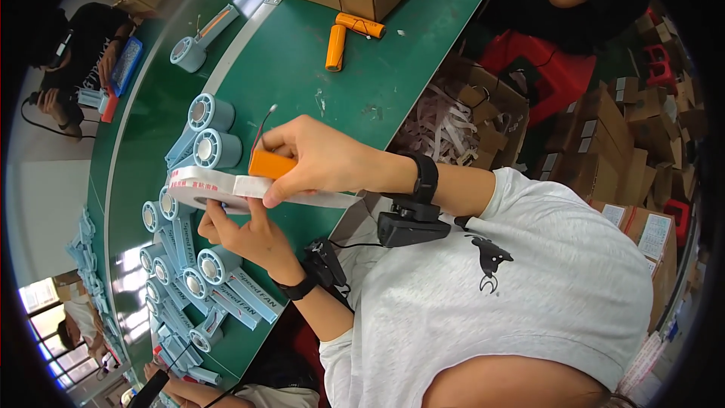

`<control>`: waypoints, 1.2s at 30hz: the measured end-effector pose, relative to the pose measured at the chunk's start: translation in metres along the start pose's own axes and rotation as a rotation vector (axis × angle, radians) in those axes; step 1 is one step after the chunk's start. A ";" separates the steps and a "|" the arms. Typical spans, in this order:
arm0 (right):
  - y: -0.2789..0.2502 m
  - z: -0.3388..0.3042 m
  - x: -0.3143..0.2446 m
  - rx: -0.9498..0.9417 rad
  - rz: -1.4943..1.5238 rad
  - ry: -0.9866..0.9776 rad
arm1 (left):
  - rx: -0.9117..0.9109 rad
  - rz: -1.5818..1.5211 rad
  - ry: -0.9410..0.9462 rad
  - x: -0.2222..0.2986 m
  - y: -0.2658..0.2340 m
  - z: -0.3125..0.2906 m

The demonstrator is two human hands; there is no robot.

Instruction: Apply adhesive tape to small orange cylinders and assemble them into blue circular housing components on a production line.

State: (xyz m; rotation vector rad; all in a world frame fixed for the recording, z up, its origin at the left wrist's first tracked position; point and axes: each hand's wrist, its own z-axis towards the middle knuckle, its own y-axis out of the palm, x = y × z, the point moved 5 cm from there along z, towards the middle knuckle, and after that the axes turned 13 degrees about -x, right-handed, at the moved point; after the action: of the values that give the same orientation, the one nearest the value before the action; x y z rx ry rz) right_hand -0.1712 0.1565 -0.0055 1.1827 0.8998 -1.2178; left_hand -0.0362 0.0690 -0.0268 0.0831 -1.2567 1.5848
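Observation:
My right hand (325, 155) grips an orange cylindrical battery (270, 164) between thumb and fingers. A thin wire with a small white connector (273, 109) sticks up from the battery. Beneath it, my left hand (248, 238) holds a roll of white tape (198, 178) with red print, its fingers at the roll's core. The battery lies against the tape, and my right thumb presses on the tape's strip. A tail of tape runs right, under my right wrist. Just beyond the roll stand light-blue handheld fan bodies (217, 149).
More fan bodies (216, 266) crowd the green table (279, 68) on the left. Two loose batteries (335, 48) lie near a cardboard box (362, 1) of batteries. A carton of white scraps (445, 125), a red stool (540, 68) and other people are around the table.

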 end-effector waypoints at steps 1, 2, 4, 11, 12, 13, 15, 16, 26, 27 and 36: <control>-0.001 -0.002 0.001 -0.001 0.000 0.001 | 0.001 0.000 -0.002 0.000 0.000 0.000; -0.005 -0.006 -0.002 0.026 0.105 -0.004 | -0.037 0.048 0.056 0.005 0.002 0.002; -0.009 -0.014 -0.013 0.072 0.314 -0.012 | -0.107 0.148 0.164 0.010 0.003 0.002; -0.021 -0.053 -0.027 -0.185 -0.658 0.181 | 0.040 -0.008 0.050 -0.005 -0.020 0.009; -0.032 -0.050 -0.036 -0.028 -0.473 0.180 | 0.059 -0.005 0.086 -0.005 -0.021 0.008; -0.041 -0.051 -0.042 0.136 -0.282 0.183 | 0.054 -0.006 0.088 -0.004 -0.021 0.006; -0.035 -0.029 -0.060 0.150 -0.420 0.029 | 0.005 0.055 0.119 0.008 -0.018 0.002; -0.030 -0.019 -0.074 0.164 -0.564 -0.127 | -0.021 0.080 0.142 0.015 -0.014 0.003; -0.036 -0.019 -0.104 -0.274 -0.881 -0.071 | 0.092 0.193 0.159 0.014 -0.046 0.007; -0.032 -0.023 -0.091 -0.454 -0.890 -0.032 | 0.121 0.224 0.172 0.016 -0.052 0.010; 0.017 0.000 -0.022 -0.402 -0.347 -0.060 | 0.247 0.016 -0.036 0.000 -0.060 0.020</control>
State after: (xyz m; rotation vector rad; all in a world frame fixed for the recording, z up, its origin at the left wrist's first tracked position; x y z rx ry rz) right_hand -0.1578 0.1600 0.0192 0.6833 1.2713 -1.2602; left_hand -0.0018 0.0477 0.0219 0.2594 -1.0853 1.7531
